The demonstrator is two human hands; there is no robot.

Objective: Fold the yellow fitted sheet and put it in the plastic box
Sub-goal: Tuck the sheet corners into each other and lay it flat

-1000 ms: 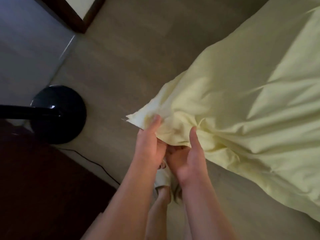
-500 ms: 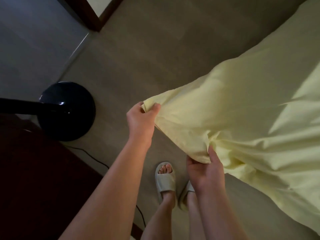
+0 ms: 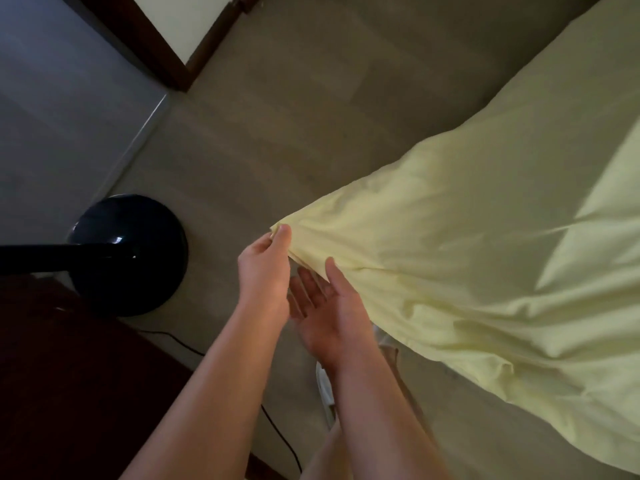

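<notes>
As we look down through the head camera, our left hand (image 3: 265,271) pinches a gathered corner of the pale yellow fitted cloth sheet (image 3: 467,254) between thumb and fingertips, holding it up above the grey-beige floor (image 3: 277,133). Our right hand (image 3: 325,306) lies open just beside it, palm up, its straight fingers reaching under the cloth's lower edge and gripping nothing. The rest of the sheet spreads away to the right, perhaps over a bed, though the dim light leaves that unsure. A glossy black round stand base (image 3: 128,254) sits on the floor to the left. We judge the folding barely begun: no neat fold shows, and the plastic box is out of view.
</notes>
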